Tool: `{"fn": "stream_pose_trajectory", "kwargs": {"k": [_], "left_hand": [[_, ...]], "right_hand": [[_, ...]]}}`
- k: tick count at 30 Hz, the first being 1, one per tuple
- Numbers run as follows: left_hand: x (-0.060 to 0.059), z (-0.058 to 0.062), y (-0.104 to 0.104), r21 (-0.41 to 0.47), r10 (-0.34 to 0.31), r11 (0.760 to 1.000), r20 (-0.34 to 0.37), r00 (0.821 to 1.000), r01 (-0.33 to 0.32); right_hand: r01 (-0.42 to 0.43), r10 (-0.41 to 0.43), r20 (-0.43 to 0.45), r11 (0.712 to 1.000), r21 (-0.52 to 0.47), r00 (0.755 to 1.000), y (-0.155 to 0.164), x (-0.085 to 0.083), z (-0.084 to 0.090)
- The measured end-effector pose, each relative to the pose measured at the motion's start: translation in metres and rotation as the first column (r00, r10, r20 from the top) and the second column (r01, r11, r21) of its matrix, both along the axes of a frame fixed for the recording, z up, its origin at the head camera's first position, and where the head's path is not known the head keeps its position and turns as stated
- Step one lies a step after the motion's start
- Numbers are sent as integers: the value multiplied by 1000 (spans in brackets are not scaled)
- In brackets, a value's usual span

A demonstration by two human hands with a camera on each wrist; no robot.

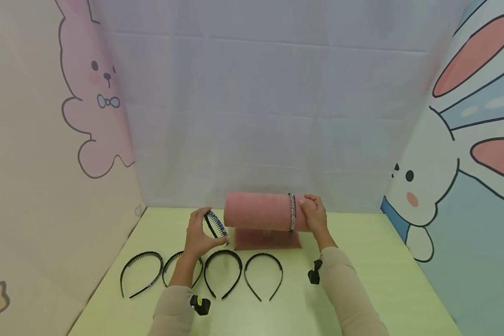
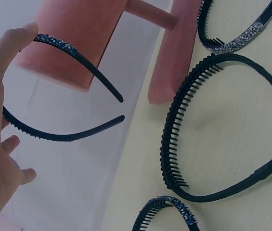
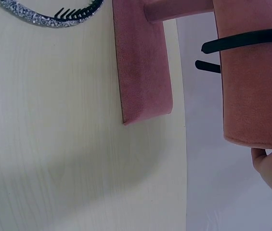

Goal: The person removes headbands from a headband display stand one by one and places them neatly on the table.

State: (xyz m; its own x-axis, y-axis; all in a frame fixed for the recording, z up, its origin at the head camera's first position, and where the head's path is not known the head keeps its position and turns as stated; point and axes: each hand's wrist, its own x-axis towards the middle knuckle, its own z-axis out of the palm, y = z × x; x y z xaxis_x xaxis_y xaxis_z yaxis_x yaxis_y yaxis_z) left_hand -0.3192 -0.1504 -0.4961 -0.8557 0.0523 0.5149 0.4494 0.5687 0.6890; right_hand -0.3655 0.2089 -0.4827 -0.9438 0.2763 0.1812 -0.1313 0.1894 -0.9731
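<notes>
Four black headbands lie in a row on the pale green table [image 1: 361, 261], at about 6 o'clock from the stand: the first headband [image 1: 140, 273] at far left, a second headband [image 1: 180, 273] partly behind the left forearm, a third headband [image 1: 222, 273], then a fourth headband [image 1: 263, 275]; none of these is on the stand yet, so by the look of it most of the loading is left to do; the left hand [image 1: 199, 235], at 9 o'clock from the roll, holds a blue-studded headband [image 1: 215, 224] with its thumb on the jewelled top and fingers fairly straight behind it, the band's open ends pointing toward the roll's left end but apart from it; the pink velvet stand [image 1: 256, 211] carries one silver-studded headband [image 1: 292, 212] already seated round its right part, which I judge the only one done; the right hand [image 1: 315, 215] at 3 o'clock cups the roll's right end, fingers curled on it, steadying it; two small black clips lie near the sleeves
</notes>
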Motion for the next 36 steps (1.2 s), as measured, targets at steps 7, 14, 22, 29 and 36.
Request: {"fn": "stream_pose_trajectory", "kwargs": {"k": [7,14,22,29,36], "left_hand": [[17,-5,3,55,32,998,-17,999,-31],[34,-14,2,64,81,995,-45,996,-78],[61,-25,5,112,165,981,-77,983,-156],[81,-36,2,141,273,954,-58,960,-263],[99,-45,-12,142,338,935,-70,939,-326]], "right_hand": [[13,-13,12,1000,-5,1000,-2,-3,1],[17,-17,14,1000,-4,1000,-2,-3,3],[18,-18,36,1000,2,999,-1,1,4],[12,-13,19,1000,17,1000,-2,1,3],[17,-17,13,1000,5,1000,-1,2,4]]}}
